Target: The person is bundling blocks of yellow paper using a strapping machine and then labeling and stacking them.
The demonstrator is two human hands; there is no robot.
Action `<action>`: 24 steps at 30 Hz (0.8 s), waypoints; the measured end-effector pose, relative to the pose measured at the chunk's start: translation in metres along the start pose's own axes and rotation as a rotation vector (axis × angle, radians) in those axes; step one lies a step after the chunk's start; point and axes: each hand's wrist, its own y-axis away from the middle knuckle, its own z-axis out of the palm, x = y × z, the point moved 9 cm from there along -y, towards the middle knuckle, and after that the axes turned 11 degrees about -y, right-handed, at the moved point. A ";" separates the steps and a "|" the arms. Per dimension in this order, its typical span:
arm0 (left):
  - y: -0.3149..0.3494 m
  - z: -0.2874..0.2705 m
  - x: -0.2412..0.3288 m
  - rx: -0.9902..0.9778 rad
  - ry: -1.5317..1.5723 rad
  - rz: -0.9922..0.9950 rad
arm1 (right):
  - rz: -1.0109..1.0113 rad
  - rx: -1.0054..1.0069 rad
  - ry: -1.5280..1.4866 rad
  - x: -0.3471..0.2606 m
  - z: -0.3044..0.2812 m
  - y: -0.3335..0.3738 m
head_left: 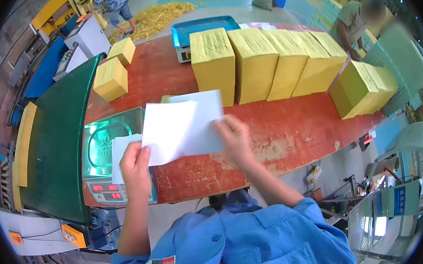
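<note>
My left hand (136, 166) pinches white sheets of paper (167, 130) by their lower left edge. At the right edge of the pale sheet behind, my right hand (233, 134) closes its fingers on the paper. The sheets overlap and are fanned apart, held above the red table (200, 175). Another white sheet sticks out left of my left hand, over the digital scale (104, 145), whose steel pan glows green and whose display is lit red. A small part of something yellow shows behind the papers; most of it is hidden.
Tall stacks of yellow paper (213, 65) line the table's far side, with more at the right end (362, 88) and small blocks (111, 80) at the far left. A second scale (203, 29) stands behind them. A green belt (59, 149) borders the left. A co-worker (357, 23) bends at the right.
</note>
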 end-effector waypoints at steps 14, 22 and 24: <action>-0.008 0.157 -0.070 -0.164 -0.517 -0.055 | -0.048 0.191 0.771 0.025 -0.243 -0.020; -0.049 0.095 0.079 0.109 0.171 -0.118 | -0.209 0.012 0.819 0.018 -0.232 -0.014; -0.095 0.106 0.108 0.074 0.205 -0.115 | -0.194 -0.023 0.806 0.015 -0.229 -0.013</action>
